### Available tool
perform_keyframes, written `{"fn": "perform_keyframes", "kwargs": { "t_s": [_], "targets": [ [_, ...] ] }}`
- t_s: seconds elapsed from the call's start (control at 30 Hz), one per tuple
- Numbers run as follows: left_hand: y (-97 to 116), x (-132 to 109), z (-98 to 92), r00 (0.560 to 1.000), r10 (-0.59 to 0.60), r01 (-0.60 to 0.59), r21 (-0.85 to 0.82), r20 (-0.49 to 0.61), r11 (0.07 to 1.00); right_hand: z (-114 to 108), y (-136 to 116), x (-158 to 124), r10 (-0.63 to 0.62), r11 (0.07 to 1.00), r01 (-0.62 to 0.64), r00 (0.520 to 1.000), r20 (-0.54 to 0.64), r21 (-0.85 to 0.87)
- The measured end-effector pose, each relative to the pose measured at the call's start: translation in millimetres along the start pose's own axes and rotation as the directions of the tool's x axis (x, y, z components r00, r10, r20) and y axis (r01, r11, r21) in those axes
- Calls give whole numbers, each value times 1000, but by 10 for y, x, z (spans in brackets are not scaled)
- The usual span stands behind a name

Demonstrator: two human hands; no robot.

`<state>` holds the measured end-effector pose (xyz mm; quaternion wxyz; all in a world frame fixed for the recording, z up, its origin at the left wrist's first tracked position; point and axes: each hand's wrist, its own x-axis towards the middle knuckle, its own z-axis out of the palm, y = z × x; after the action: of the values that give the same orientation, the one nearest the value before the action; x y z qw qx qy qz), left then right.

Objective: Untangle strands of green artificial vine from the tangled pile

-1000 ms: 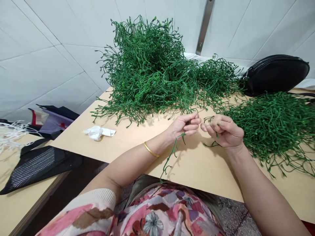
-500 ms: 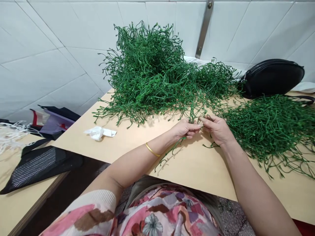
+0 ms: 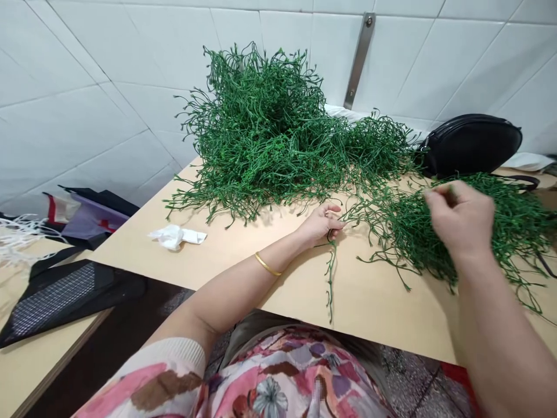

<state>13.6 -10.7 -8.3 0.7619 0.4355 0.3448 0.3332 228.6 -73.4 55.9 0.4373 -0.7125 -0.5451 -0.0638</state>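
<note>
My left hand (image 3: 324, 225) is over the table near its middle, thumb and fingers pinched on a thin green artificial stem (image 3: 331, 284). One end of that stem hangs down toward the table's front edge. Over the right-hand pile of green stems (image 3: 409, 232) is my right hand (image 3: 463, 215), curled closed. Its fingertips are turned away, so I cannot make out what they hold. A larger, taller heap of the same stems (image 3: 261, 128), thin and curly with small bud-like tips, stands behind my left hand against the wall.
A crumpled white tissue (image 3: 174, 236) lies on the table (image 3: 243, 255) at the left. At the back right sits a black bag (image 3: 472, 145). A lower surface at the far left carries a black mesh-patterned bag (image 3: 56, 296) and white strands (image 3: 21, 244). A tiled wall (image 3: 143, 52) closes off the back.
My right hand has moved away from my left hand, to the right, over the right-hand pile. The stem in my left hand now hangs straight down rather than slanting left.
</note>
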Motion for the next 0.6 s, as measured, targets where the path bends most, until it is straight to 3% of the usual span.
{"fn": "perform_keyframes", "kwargs": {
  "t_s": [0.07, 0.17, 0.27, 0.33, 0.43, 0.5, 0.6],
  "targets": [
    [-18, -1, 16, 1000, 16, -16, 57, -4, 998, -198, 124, 201, -32, 992, 28, 999, -32, -126],
    [-25, 4, 27, 1000, 11, -10, 84, -13, 996, -371, 401, 496, 16, 951, -22, 1000, -22, -309],
    [-10, 14, 15, 1000, 11, -11, 36, -13, 999, -384, 663, 655, 104, 872, -30, 987, 124, -489],
    [4, 21, 2, 1000, 8, -8, -5, -15, 1000, -360, 728, 646, 179, 819, -64, 972, 148, -571],
    [16, 33, -16, 1000, 18, -20, -65, -23, 998, -374, 607, 507, 178, 786, -111, 983, 51, -608],
    [21, 37, -23, 999, 27, -31, -98, -34, 995, -413, 425, 384, 83, 813, -83, 996, -26, -577],
    [33, 28, -26, 999, 6, -13, -124, -51, 992, -392, 122, 188, -134, 853, 65, 986, -97, -518]
  ]
}}
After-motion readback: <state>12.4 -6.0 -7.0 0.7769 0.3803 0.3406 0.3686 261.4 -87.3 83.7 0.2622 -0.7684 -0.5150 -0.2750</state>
